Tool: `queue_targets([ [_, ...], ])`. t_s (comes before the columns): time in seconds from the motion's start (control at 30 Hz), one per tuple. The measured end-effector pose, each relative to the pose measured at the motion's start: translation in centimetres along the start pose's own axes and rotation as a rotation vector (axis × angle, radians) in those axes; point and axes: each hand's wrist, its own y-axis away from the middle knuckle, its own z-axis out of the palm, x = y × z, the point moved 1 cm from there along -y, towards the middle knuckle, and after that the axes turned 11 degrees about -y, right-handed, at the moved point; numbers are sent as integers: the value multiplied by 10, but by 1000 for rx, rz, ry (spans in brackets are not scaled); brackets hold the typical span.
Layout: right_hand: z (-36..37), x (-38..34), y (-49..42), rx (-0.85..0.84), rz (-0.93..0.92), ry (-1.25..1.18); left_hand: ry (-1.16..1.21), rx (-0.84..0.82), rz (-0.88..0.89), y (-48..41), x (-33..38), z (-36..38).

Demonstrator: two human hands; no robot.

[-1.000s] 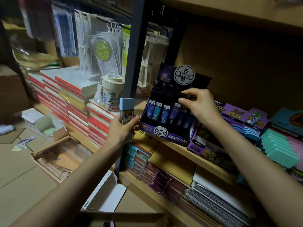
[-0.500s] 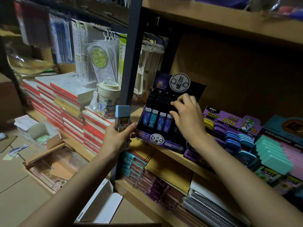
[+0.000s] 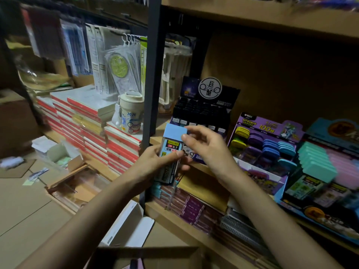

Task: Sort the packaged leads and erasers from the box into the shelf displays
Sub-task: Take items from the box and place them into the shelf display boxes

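Note:
My left hand point(image 3: 155, 162) grips a clear lead case with a light-blue cap point(image 3: 172, 150), marked 2B 0.7, upright in front of the shelf. My right hand point(image 3: 206, 148) pinches the blue cap at its right corner with thumb and forefinger. Behind both hands stands a dark lead display box point(image 3: 202, 113) with a round white logo, filled with rows of dark lead tubes. To its right sit a purple eraser display point(image 3: 270, 146) and a teal and pink eraser display point(image 3: 318, 167).
A dark metal shelf post point(image 3: 151, 74) rises left of the displays. Stacked red-edged notebooks point(image 3: 85, 121) and a cream cup point(image 3: 130, 115) fill the left shelf. An open white box point(image 3: 128, 228) and a cardboard box edge point(image 3: 147, 251) lie below; open cartons point(image 3: 73, 181) sit on the floor.
My right hand left the dark lead display and came down to the blue cap. My left hand brought the lead case right, in front of the display.

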Motion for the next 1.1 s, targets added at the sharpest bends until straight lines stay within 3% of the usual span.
queue_targets([
  [0.13,-5,3,14,73,47,-173,-89,-51,8,6,0,13],
  [0.27,-32,2,28,147,17,-196,-183,-47,22,5,-6,30],
  [0.47,-102,-3,68,357,-16,-218,22,26,-106,-14,-8,73],
  [0.73,-191,-20,127,528,-218,-21,-177,2,177,-16,-20,146],
  [0.97,-276,-19,170,852,-309,266,-171,-25,169,-26,-21,202],
  [1.1,-286,-6,173,891,-327,328,-259,-25,178,-31,-29,214],
])
